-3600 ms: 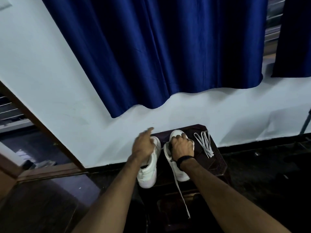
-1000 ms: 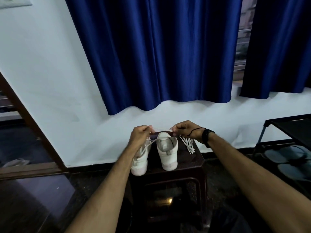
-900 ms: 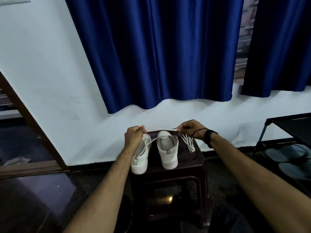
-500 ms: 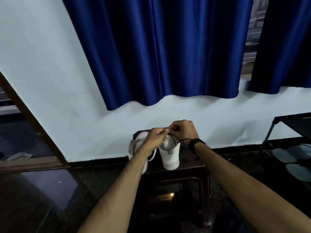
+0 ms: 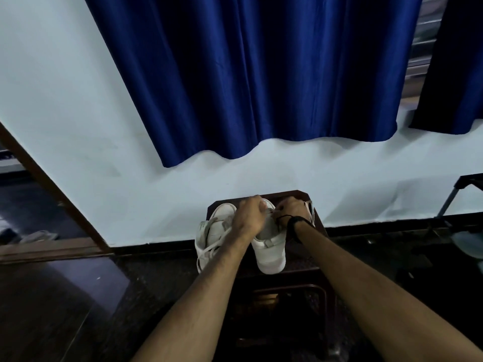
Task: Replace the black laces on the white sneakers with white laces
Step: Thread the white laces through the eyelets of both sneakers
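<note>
- Left sneaker [image 5: 209, 239] near the stool's [image 5: 317, 223] left edge, already threaded with a white lace [image 5: 209, 253].
- Right sneaker [image 5: 269, 246] mid-stool, toe toward the back edge, seemingly mid-lacing.
- Left hand [image 5: 248, 215] fisted, right hand [image 5: 291, 209] curled over its eyelets; contents hidden.
- Spare laces [image 5: 311, 209] peeking out at right edge.

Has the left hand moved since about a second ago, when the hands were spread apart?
Yes. The left hand has come inward, to the person's right, from above the left sneaker to the right sneaker, close beside the right hand.
</note>
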A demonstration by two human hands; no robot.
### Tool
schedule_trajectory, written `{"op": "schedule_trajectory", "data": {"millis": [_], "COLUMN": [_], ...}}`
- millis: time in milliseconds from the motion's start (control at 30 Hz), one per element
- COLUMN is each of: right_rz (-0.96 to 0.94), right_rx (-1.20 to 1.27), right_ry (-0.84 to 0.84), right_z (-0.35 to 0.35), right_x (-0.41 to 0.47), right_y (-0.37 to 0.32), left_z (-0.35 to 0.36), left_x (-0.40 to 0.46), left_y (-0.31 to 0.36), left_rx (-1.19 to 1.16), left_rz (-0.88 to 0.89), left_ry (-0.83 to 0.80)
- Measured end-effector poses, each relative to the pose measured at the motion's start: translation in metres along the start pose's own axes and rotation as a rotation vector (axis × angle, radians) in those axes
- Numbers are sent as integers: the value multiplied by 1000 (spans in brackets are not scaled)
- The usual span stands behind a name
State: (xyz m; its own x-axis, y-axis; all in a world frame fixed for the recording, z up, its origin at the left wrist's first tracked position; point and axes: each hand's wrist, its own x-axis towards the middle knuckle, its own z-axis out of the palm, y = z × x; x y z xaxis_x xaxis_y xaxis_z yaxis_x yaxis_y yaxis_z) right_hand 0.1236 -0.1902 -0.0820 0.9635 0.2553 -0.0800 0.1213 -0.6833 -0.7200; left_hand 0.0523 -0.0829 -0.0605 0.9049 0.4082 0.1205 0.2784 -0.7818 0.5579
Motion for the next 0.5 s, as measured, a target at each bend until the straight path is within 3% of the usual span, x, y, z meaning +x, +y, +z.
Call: {"op": "schedule_trajectory", "data": {"millis": [133, 300, 500], "right_rz": [9, 90, 104], "right_rx": [190, 520, 909], "right_ry": [49, -32, -180], "right_z": [17, 29, 41], "right_x": [12, 28, 28], "right_y": [25, 50, 65], "left_z": [16, 33, 42], "left_x": [9, 14, 15], "left_y": [-2, -15, -17], "left_rx": [206, 294, 414], "left_rz": [61, 38, 235], "left_ry": [-23, 85, 166]}}
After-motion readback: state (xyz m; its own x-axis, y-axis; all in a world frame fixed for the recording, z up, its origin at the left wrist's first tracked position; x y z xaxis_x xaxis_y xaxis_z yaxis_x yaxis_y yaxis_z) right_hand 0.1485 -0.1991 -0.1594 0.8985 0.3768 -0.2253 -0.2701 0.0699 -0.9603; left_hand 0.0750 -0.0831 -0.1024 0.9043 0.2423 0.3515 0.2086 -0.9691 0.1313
